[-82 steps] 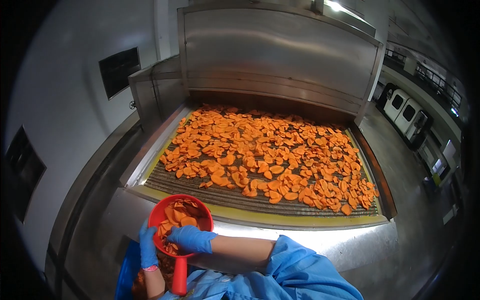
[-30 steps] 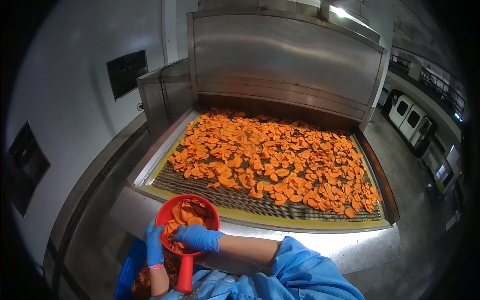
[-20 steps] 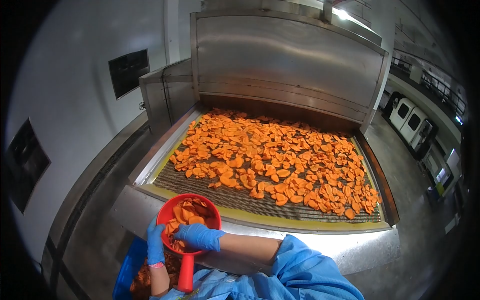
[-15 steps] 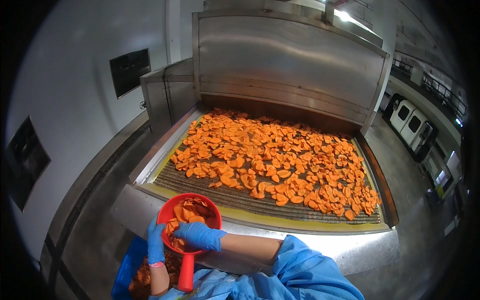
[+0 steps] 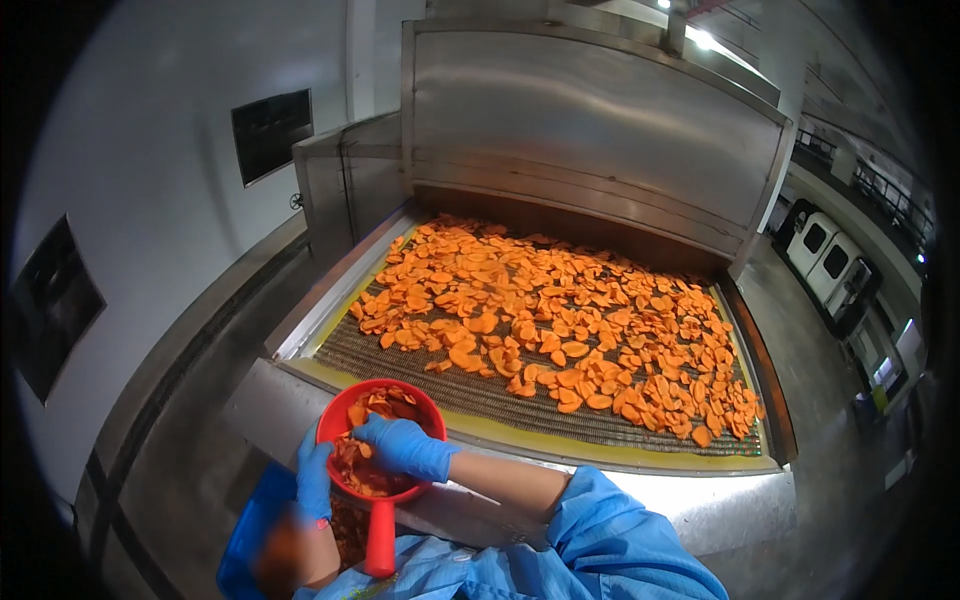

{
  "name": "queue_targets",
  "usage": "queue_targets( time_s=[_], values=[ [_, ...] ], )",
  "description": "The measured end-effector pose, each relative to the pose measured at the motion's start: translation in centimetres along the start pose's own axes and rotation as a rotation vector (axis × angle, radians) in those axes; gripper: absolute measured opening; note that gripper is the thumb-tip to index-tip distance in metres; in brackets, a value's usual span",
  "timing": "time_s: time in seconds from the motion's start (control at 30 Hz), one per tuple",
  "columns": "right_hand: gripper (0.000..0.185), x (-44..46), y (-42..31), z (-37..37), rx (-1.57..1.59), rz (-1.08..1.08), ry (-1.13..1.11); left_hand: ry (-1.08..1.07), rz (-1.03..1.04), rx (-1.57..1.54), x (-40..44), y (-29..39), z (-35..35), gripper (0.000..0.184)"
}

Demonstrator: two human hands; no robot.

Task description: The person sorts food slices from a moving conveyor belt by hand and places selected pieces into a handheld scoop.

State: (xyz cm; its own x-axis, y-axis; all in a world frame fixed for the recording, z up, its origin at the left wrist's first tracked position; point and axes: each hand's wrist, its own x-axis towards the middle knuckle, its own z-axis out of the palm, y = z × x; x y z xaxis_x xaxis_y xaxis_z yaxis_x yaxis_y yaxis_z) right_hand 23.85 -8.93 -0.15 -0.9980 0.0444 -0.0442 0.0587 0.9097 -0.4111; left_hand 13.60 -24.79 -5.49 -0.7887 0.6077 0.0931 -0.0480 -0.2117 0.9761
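A red long-handled scoop (image 5: pixel 380 540) is tilted in front of my body, with thin orange vegetable slices (image 5: pixel 375 478) inside. My left hand (image 5: pixel 313 470), in a blue glove, grips the scoop's left rim. Inside the scoop is my gloved right hand (image 5: pixel 405 445), fingers curled around some of the slices; its fingertips are partly hidden. Below the scoop stands a blue crate (image 5: pixel 240 545) with more slices, where an orange-brown patch beside my left forearm is blurred.
A wide mesh conveyor belt (image 5: pixel 400 370), spread with many orange slices (image 5: pixel 560 310), lies ahead. Its metal front lip (image 5: pixel 690 500) runs just beyond my arms. A steel housing (image 5: pixel 590 130) rises behind it; a pale wall (image 5: pixel 170 190) stands at left.
My right hand has shifted slightly up and right within the scoop, and fewer slices show there. An orange-brown blur has appeared over the crate. The camera view has shifted slightly.
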Motion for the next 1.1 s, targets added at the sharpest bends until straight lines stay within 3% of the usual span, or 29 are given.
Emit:
queue_targets(
  time_s=[0.2, 0.5, 0.7, 0.83, 1.1],
  values=[
    [0.045, 0.9, 1.2, 0.3, 0.114, 0.033, 0.154, -0.038, -0.011, -0.003, 0.1, 0.4, 0.1, 0.052],
    [0.031, 0.5, 1.4, 2.6, -0.078, -0.079, 0.056, -0.056, -0.027, 0.053, -0.3, 1.2, 0.2, 0.051],
    [0.036, 0.2, 1.1, 2.4, -0.067, -0.045, 0.018, 0.098, 0.171, 0.313, 0.5, 2.0, 1.6, 0.049],
    [0.040, -0.2, 0.6, 1.6, -0.060, -0.059, -0.005, 0.037, 0.154, 0.515, 0.7, 3.1, 2.8, 0.049],
    [0.043, -0.3, 1.0, 1.4, 0.014, -0.076, 0.076, 0.064, 0.145, 0.561, 0.5, 3.1, 2.7, 0.051]
  ],
)
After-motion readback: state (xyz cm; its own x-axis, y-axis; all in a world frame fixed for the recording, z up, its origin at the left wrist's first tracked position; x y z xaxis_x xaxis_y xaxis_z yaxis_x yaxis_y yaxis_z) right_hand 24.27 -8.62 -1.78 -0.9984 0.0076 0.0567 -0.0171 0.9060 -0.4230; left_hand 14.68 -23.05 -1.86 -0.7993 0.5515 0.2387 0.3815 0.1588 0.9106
